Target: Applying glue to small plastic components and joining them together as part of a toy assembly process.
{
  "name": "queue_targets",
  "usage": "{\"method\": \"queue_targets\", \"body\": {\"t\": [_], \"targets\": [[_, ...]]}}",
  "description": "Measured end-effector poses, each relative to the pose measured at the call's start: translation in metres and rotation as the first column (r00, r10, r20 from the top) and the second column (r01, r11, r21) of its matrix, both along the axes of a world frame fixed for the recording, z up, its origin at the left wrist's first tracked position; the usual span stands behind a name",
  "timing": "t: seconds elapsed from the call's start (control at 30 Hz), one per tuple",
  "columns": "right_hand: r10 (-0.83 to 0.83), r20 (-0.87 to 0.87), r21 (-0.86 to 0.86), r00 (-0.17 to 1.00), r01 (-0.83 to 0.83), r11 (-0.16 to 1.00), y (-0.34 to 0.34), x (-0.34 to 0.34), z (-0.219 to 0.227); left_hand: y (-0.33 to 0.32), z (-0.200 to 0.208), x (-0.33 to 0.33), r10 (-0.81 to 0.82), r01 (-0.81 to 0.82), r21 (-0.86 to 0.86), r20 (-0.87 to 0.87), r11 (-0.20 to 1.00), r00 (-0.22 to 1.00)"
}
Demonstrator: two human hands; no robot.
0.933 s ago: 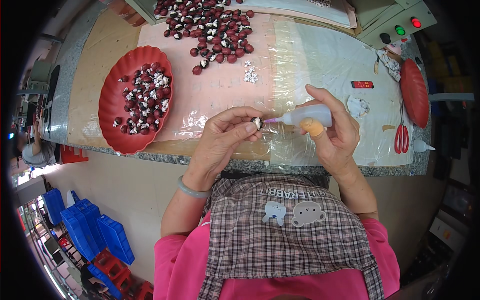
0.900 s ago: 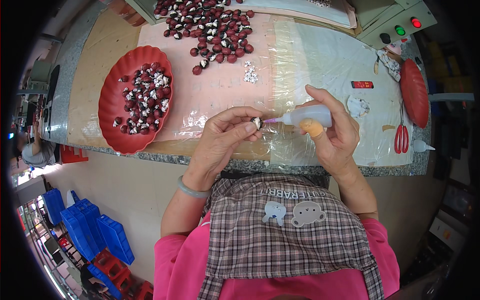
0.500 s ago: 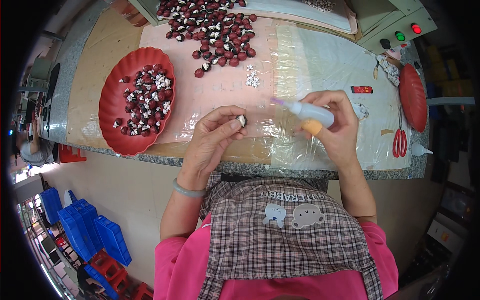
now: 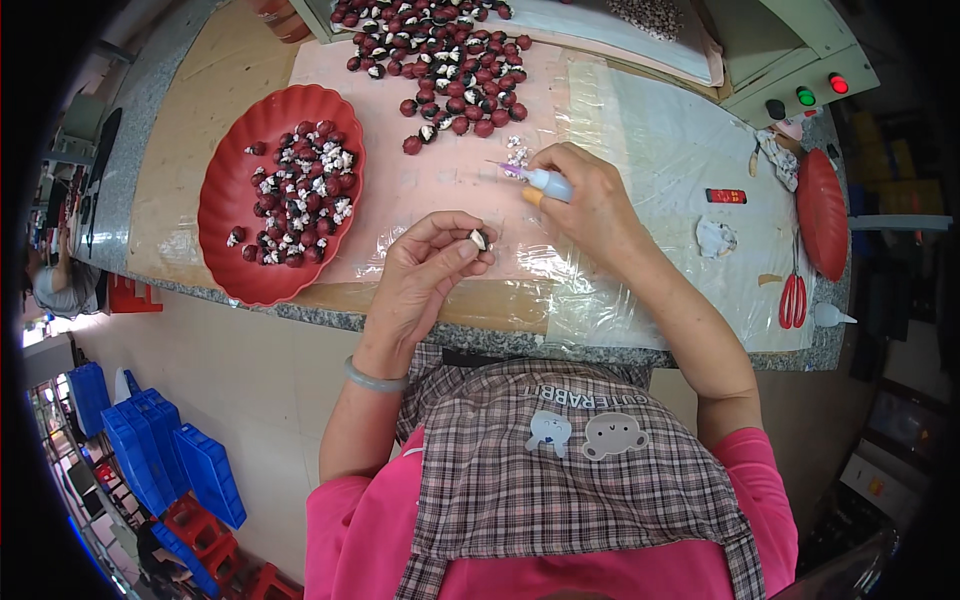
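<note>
One bare left hand [image 4: 425, 265] pinches a small black-and-white piece [image 4: 480, 241] above the table [image 4: 345, 317]; the piece seems light and stiff, best gripped by its edges. I cannot make out its long axis. Further right, the right hand [image 4: 592, 195] curls round a squeeze bottle [image 4: 552, 184], probably soft-walled and light, its axis slanting, nozzle [image 4: 511, 169] pointing left and slightly forward.

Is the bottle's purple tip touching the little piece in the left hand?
Apart: the head view shows pink table cover between the purple tip and the little piece in the left hand.
</note>
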State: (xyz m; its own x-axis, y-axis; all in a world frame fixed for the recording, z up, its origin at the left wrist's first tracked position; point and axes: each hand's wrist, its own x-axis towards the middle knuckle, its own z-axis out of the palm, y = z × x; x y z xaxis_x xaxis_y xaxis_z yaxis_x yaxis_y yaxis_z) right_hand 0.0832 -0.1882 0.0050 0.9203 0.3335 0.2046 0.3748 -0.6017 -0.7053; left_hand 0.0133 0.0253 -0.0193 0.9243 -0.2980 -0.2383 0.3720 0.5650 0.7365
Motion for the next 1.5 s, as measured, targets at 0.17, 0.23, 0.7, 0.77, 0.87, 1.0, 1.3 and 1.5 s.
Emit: {"method": "queue_targets", "body": {"t": [0.17, 0.23, 0.7, 0.77, 0.87, 1.0, 1.3, 1.5], "targets": [[0.049, 0.113, -0.183, 0.992, -0.028, 0.983, 0.007, 0.004, -0.007, 0.001, -0.002, -0.001, 0.000, 0.000, -0.015, 0.005, 1.000, 1.000], [0.111, 0.057, -0.214, 0.992, -0.096, 0.972, 0.004, 0.001, -0.001, 0.001, -0.002, -0.001, 0.001, -0.001, -0.019, 0.001, 1.000, 1.000], [0.327, -0.642, 0.575, 0.694, 0.153, 0.804, -0.016, -0.017, 0.024, -0.013, 0.007, -0.006, 0.017, -0.022, 0.116, 0.044, 0.993, 0.999], [0.356, -0.633, 0.653, 0.687, 0.227, 0.723, -0.015, -0.027, 0.029, -0.019, 0.009, -0.006, 0.012, -0.021, 0.134, 0.067, 0.991, 0.998], [0.303, -0.633, 0.627, 0.712, 0.243, 0.740, -0.015, -0.040, 0.029, -0.029, 0.018, -0.008, 0.016, -0.032, 0.175, 0.094, 0.984, 0.995], [0.225, -0.634, 0.580, 0.740, 0.262, 0.771, -0.013, -0.052, 0.026, -0.032, 0.017, -0.007, -0.036, -0.007, 0.266, 0.155, 0.964, 0.987], [0.165, -0.610, 0.544, 0.775, 0.258, 0.799, -0.008, -0.060, 0.027, -0.034, 0.017, -0.012, -0.054, 0.009, 0.280, 0.151, 0.960, 0.987], [0.056, -0.518, 0.498, 0.853, 0.248, 0.831, 0.000, -0.071, 0.017, -0.040, 0.017, -0.015, 0.018, -0.111, 0.348, 0.259, 0.931, 0.966]]}}
